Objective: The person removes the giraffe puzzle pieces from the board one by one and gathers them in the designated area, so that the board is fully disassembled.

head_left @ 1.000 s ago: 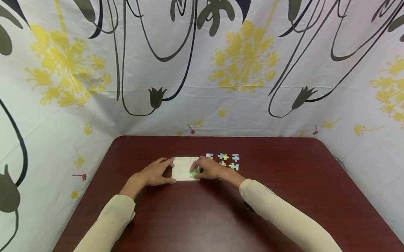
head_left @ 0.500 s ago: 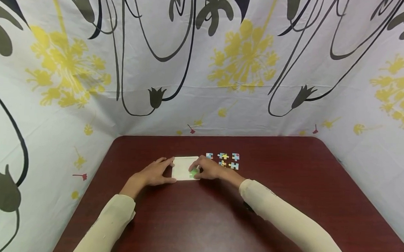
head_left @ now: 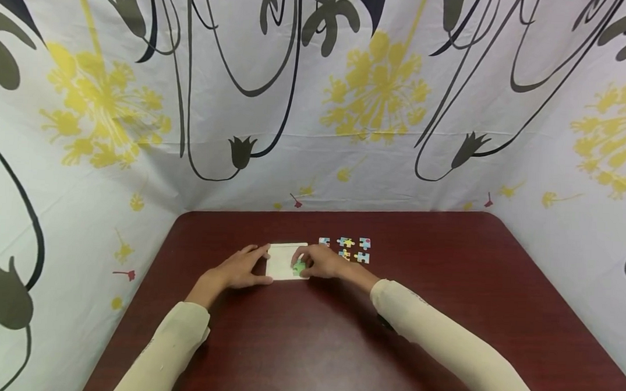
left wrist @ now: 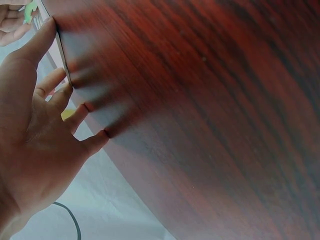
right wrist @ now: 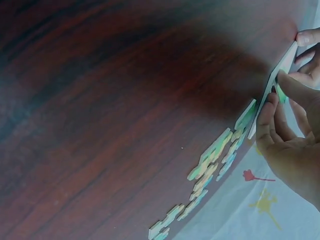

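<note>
A flat white puzzle tray [head_left: 281, 258] lies on the dark red table, with a raised strip along its far side. My left hand [head_left: 240, 270] rests at the tray's left edge, fingers spread, thumb near its lower left corner; the left wrist view shows the fingertips [left wrist: 84, 107] down on the tabletop. Over the tray's right part, my right hand [head_left: 322, 261] pinches a green jigsaw piece [head_left: 299, 268] between thumb and fingers. In the right wrist view the green piece [right wrist: 281, 94] is tilted near the tray surface; whether it touches cannot be told.
Right of the tray, several loose jigsaw pieces [head_left: 346, 242] lie in rows, some hidden behind the right hand. Their row [right wrist: 212, 155] also shows in the right wrist view. A patterned white cloth [head_left: 317, 102] hangs behind the table's far edge [head_left: 396, 214].
The right hand and the green piece have shifted very slightly left over the tray, and more of the piece shows. The left hand and tray look unmoved.
</note>
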Tool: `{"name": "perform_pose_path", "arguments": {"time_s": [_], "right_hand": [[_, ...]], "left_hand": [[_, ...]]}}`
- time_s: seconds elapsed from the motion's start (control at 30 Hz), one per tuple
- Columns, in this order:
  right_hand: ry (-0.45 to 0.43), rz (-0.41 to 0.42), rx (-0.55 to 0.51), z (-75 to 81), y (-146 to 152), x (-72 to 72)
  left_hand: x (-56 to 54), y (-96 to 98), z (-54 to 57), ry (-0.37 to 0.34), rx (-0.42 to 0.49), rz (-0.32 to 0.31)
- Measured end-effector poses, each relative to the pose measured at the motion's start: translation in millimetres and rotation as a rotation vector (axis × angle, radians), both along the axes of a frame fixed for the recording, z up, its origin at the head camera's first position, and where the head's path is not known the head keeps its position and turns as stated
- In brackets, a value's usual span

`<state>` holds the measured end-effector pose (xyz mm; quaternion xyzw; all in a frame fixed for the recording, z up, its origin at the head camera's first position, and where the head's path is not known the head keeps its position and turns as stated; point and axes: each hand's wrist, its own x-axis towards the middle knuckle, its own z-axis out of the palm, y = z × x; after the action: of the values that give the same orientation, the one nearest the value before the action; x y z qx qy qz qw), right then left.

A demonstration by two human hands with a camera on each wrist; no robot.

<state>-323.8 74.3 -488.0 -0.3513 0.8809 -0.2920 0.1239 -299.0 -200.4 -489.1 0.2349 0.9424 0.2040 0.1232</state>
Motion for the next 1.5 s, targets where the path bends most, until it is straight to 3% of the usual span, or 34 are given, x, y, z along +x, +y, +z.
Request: {"name": "perform_pose_path", "arguments": {"time_s": [0.27, 0.5, 0.9, 1.5], "right_hand": [[0.048, 0.009, -0.069, 3.0, 12.3, 2.6], [0.106, 0.050, -0.116, 12.9, 42.7, 3.3], [0.115, -0.069, -0.072, 19.4, 101.0, 7.5], [0.097, -0.122, -0.024, 10.1, 149.9, 19.8]], "left_hand": [[-1.4, 1.1, -0.3, 0.012, 0.006, -0.008], [0.5, 0.1, -0.7, 0.020, 0.023, -0.018], [2.3, -0.4, -2.0, 0.009, 0.017, 0.003], [3.1, 0.9, -2.3, 0.027, 0.020, -0.023]]}}
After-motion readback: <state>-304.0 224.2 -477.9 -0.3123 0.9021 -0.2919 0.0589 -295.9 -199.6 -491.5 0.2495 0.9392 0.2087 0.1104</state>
